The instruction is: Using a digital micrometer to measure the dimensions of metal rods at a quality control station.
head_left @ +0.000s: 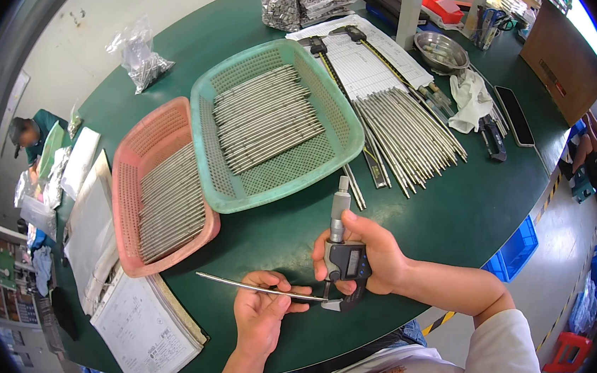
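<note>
A thin metal rod [232, 281] is pinched in the fingers of my left hand [260, 319]. Its right end sits at the jaws of a digital micrometer [347, 260]. My right hand [379, 254] is closed around the micrometer's body, thumb up by the silver barrel. Whether the jaws touch the rod is too small to tell. Beyond my hands, a green basket [285, 191] holds rows of similar rods, and a pink basket [121, 202] at its left holds more. Loose rods [408, 138] lie fanned out on the table right of the green basket.
Two calipers [330, 66] lie on paper sheets [373, 66] at the back. A metal bowl [441, 52], a white cloth [470, 100] and a phone [514, 116] are at the right. An open binder [148, 331] lies front left. Another person [42, 138] sits far left.
</note>
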Motion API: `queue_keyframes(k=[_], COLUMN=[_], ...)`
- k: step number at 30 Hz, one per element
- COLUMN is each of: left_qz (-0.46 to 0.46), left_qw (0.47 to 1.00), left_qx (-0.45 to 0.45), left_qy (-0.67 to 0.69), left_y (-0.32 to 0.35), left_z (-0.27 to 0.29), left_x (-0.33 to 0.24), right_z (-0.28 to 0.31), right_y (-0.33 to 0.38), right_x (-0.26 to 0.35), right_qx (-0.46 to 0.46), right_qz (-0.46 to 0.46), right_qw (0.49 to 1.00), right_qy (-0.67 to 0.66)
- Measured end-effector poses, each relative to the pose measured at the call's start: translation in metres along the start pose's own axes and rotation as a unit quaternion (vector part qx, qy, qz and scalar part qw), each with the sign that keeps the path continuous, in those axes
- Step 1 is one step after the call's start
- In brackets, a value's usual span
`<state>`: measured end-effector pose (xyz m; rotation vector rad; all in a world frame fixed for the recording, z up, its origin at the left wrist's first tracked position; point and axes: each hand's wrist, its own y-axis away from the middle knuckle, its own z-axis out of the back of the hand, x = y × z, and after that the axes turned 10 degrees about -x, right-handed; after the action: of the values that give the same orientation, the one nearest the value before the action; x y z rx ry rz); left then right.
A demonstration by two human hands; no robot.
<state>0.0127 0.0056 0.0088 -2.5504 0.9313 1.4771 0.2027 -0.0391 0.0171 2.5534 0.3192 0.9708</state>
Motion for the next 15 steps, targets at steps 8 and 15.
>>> queue_keyframes(k=[8,15], left_qz=[0.025,0.172], left_qw=[0.992,0.902], left_qx=[0.020,0.244], left_qy=[-0.125,0.310], left_y=[-0.001,0.002], left_z=[0.012,0.010], left_x=[-0.008,-0.021], right_z=[-0.001,-0.001], right_y=[0.000,0.001], right_x=[0.001,0.001], right_qx=[-0.002,0.013], right_qz=[0.009,0.018], right_qw=[1.000,1.000], right_qy=[0.025,0.012])
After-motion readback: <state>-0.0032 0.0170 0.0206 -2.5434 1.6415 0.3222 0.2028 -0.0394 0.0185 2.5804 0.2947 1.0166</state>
